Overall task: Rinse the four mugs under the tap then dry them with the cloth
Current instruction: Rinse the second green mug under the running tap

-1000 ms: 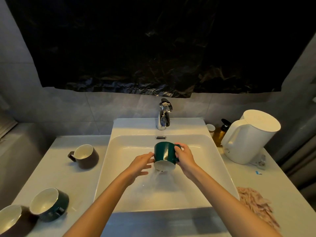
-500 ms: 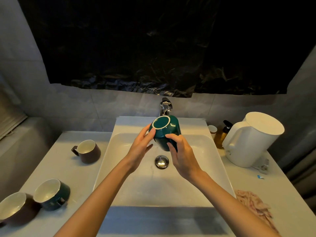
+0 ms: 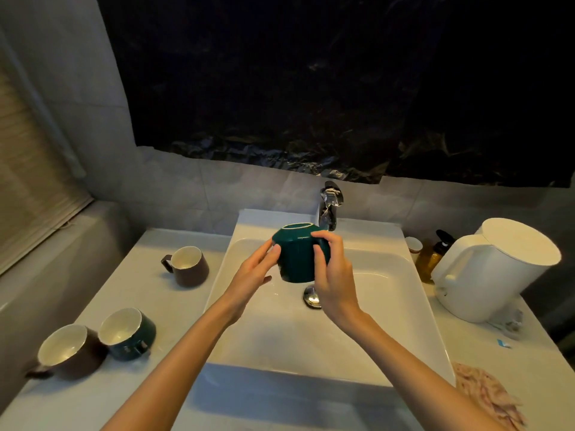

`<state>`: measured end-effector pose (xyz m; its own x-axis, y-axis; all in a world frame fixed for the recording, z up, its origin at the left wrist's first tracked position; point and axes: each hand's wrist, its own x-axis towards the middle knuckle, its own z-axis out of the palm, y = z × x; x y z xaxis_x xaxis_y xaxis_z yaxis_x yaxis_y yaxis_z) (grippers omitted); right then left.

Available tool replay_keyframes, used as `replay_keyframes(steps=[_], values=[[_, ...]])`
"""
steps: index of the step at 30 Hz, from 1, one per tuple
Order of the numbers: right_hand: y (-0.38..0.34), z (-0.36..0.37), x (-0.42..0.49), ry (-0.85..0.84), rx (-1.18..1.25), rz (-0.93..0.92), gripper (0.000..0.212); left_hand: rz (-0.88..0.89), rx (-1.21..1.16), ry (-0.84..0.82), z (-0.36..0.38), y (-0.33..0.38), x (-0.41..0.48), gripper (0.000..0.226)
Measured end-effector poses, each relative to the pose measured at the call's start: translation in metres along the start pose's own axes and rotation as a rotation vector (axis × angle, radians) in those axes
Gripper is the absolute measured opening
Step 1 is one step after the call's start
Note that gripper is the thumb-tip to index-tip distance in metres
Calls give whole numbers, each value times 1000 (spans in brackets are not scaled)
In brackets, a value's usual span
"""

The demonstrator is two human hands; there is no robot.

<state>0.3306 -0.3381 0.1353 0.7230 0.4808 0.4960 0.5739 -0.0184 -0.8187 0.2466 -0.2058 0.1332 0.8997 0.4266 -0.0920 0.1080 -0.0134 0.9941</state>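
Rinse step, likely draining: your right hand [image 3: 334,275] grips the inverted dark-green ceramic mug [image 3: 300,259], left hand [image 3: 252,272] touching straight-fingered; next, crumpled pink cloth [image 3: 485,396], 4 o'clock.

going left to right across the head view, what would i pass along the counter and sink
near brown mug → counter green mug → far brown mug → held green mug over the sink → small jar → amber bottle → white kettle

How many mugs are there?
4: held green mug above the sink; far brown mug, near green mug and near brown mug on the left counter. None seem hidden.
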Motion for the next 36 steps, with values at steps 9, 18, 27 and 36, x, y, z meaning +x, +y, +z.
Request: replay_keyframes(steps=[9,18,27,36], values=[[-27,59,43,28,604,838,24,93,298,-33,-93,0,-12,97],[-32,186,48,-192,940,1345,29,39,102,-56,-225,-19,-14,60],[-38,305,34,-689,147,1036,45,-219,47,146,-330,-73,-10,29],[-8,390,24,-641,-517,497,34,-386,67,166,-371,-118,11,27]])
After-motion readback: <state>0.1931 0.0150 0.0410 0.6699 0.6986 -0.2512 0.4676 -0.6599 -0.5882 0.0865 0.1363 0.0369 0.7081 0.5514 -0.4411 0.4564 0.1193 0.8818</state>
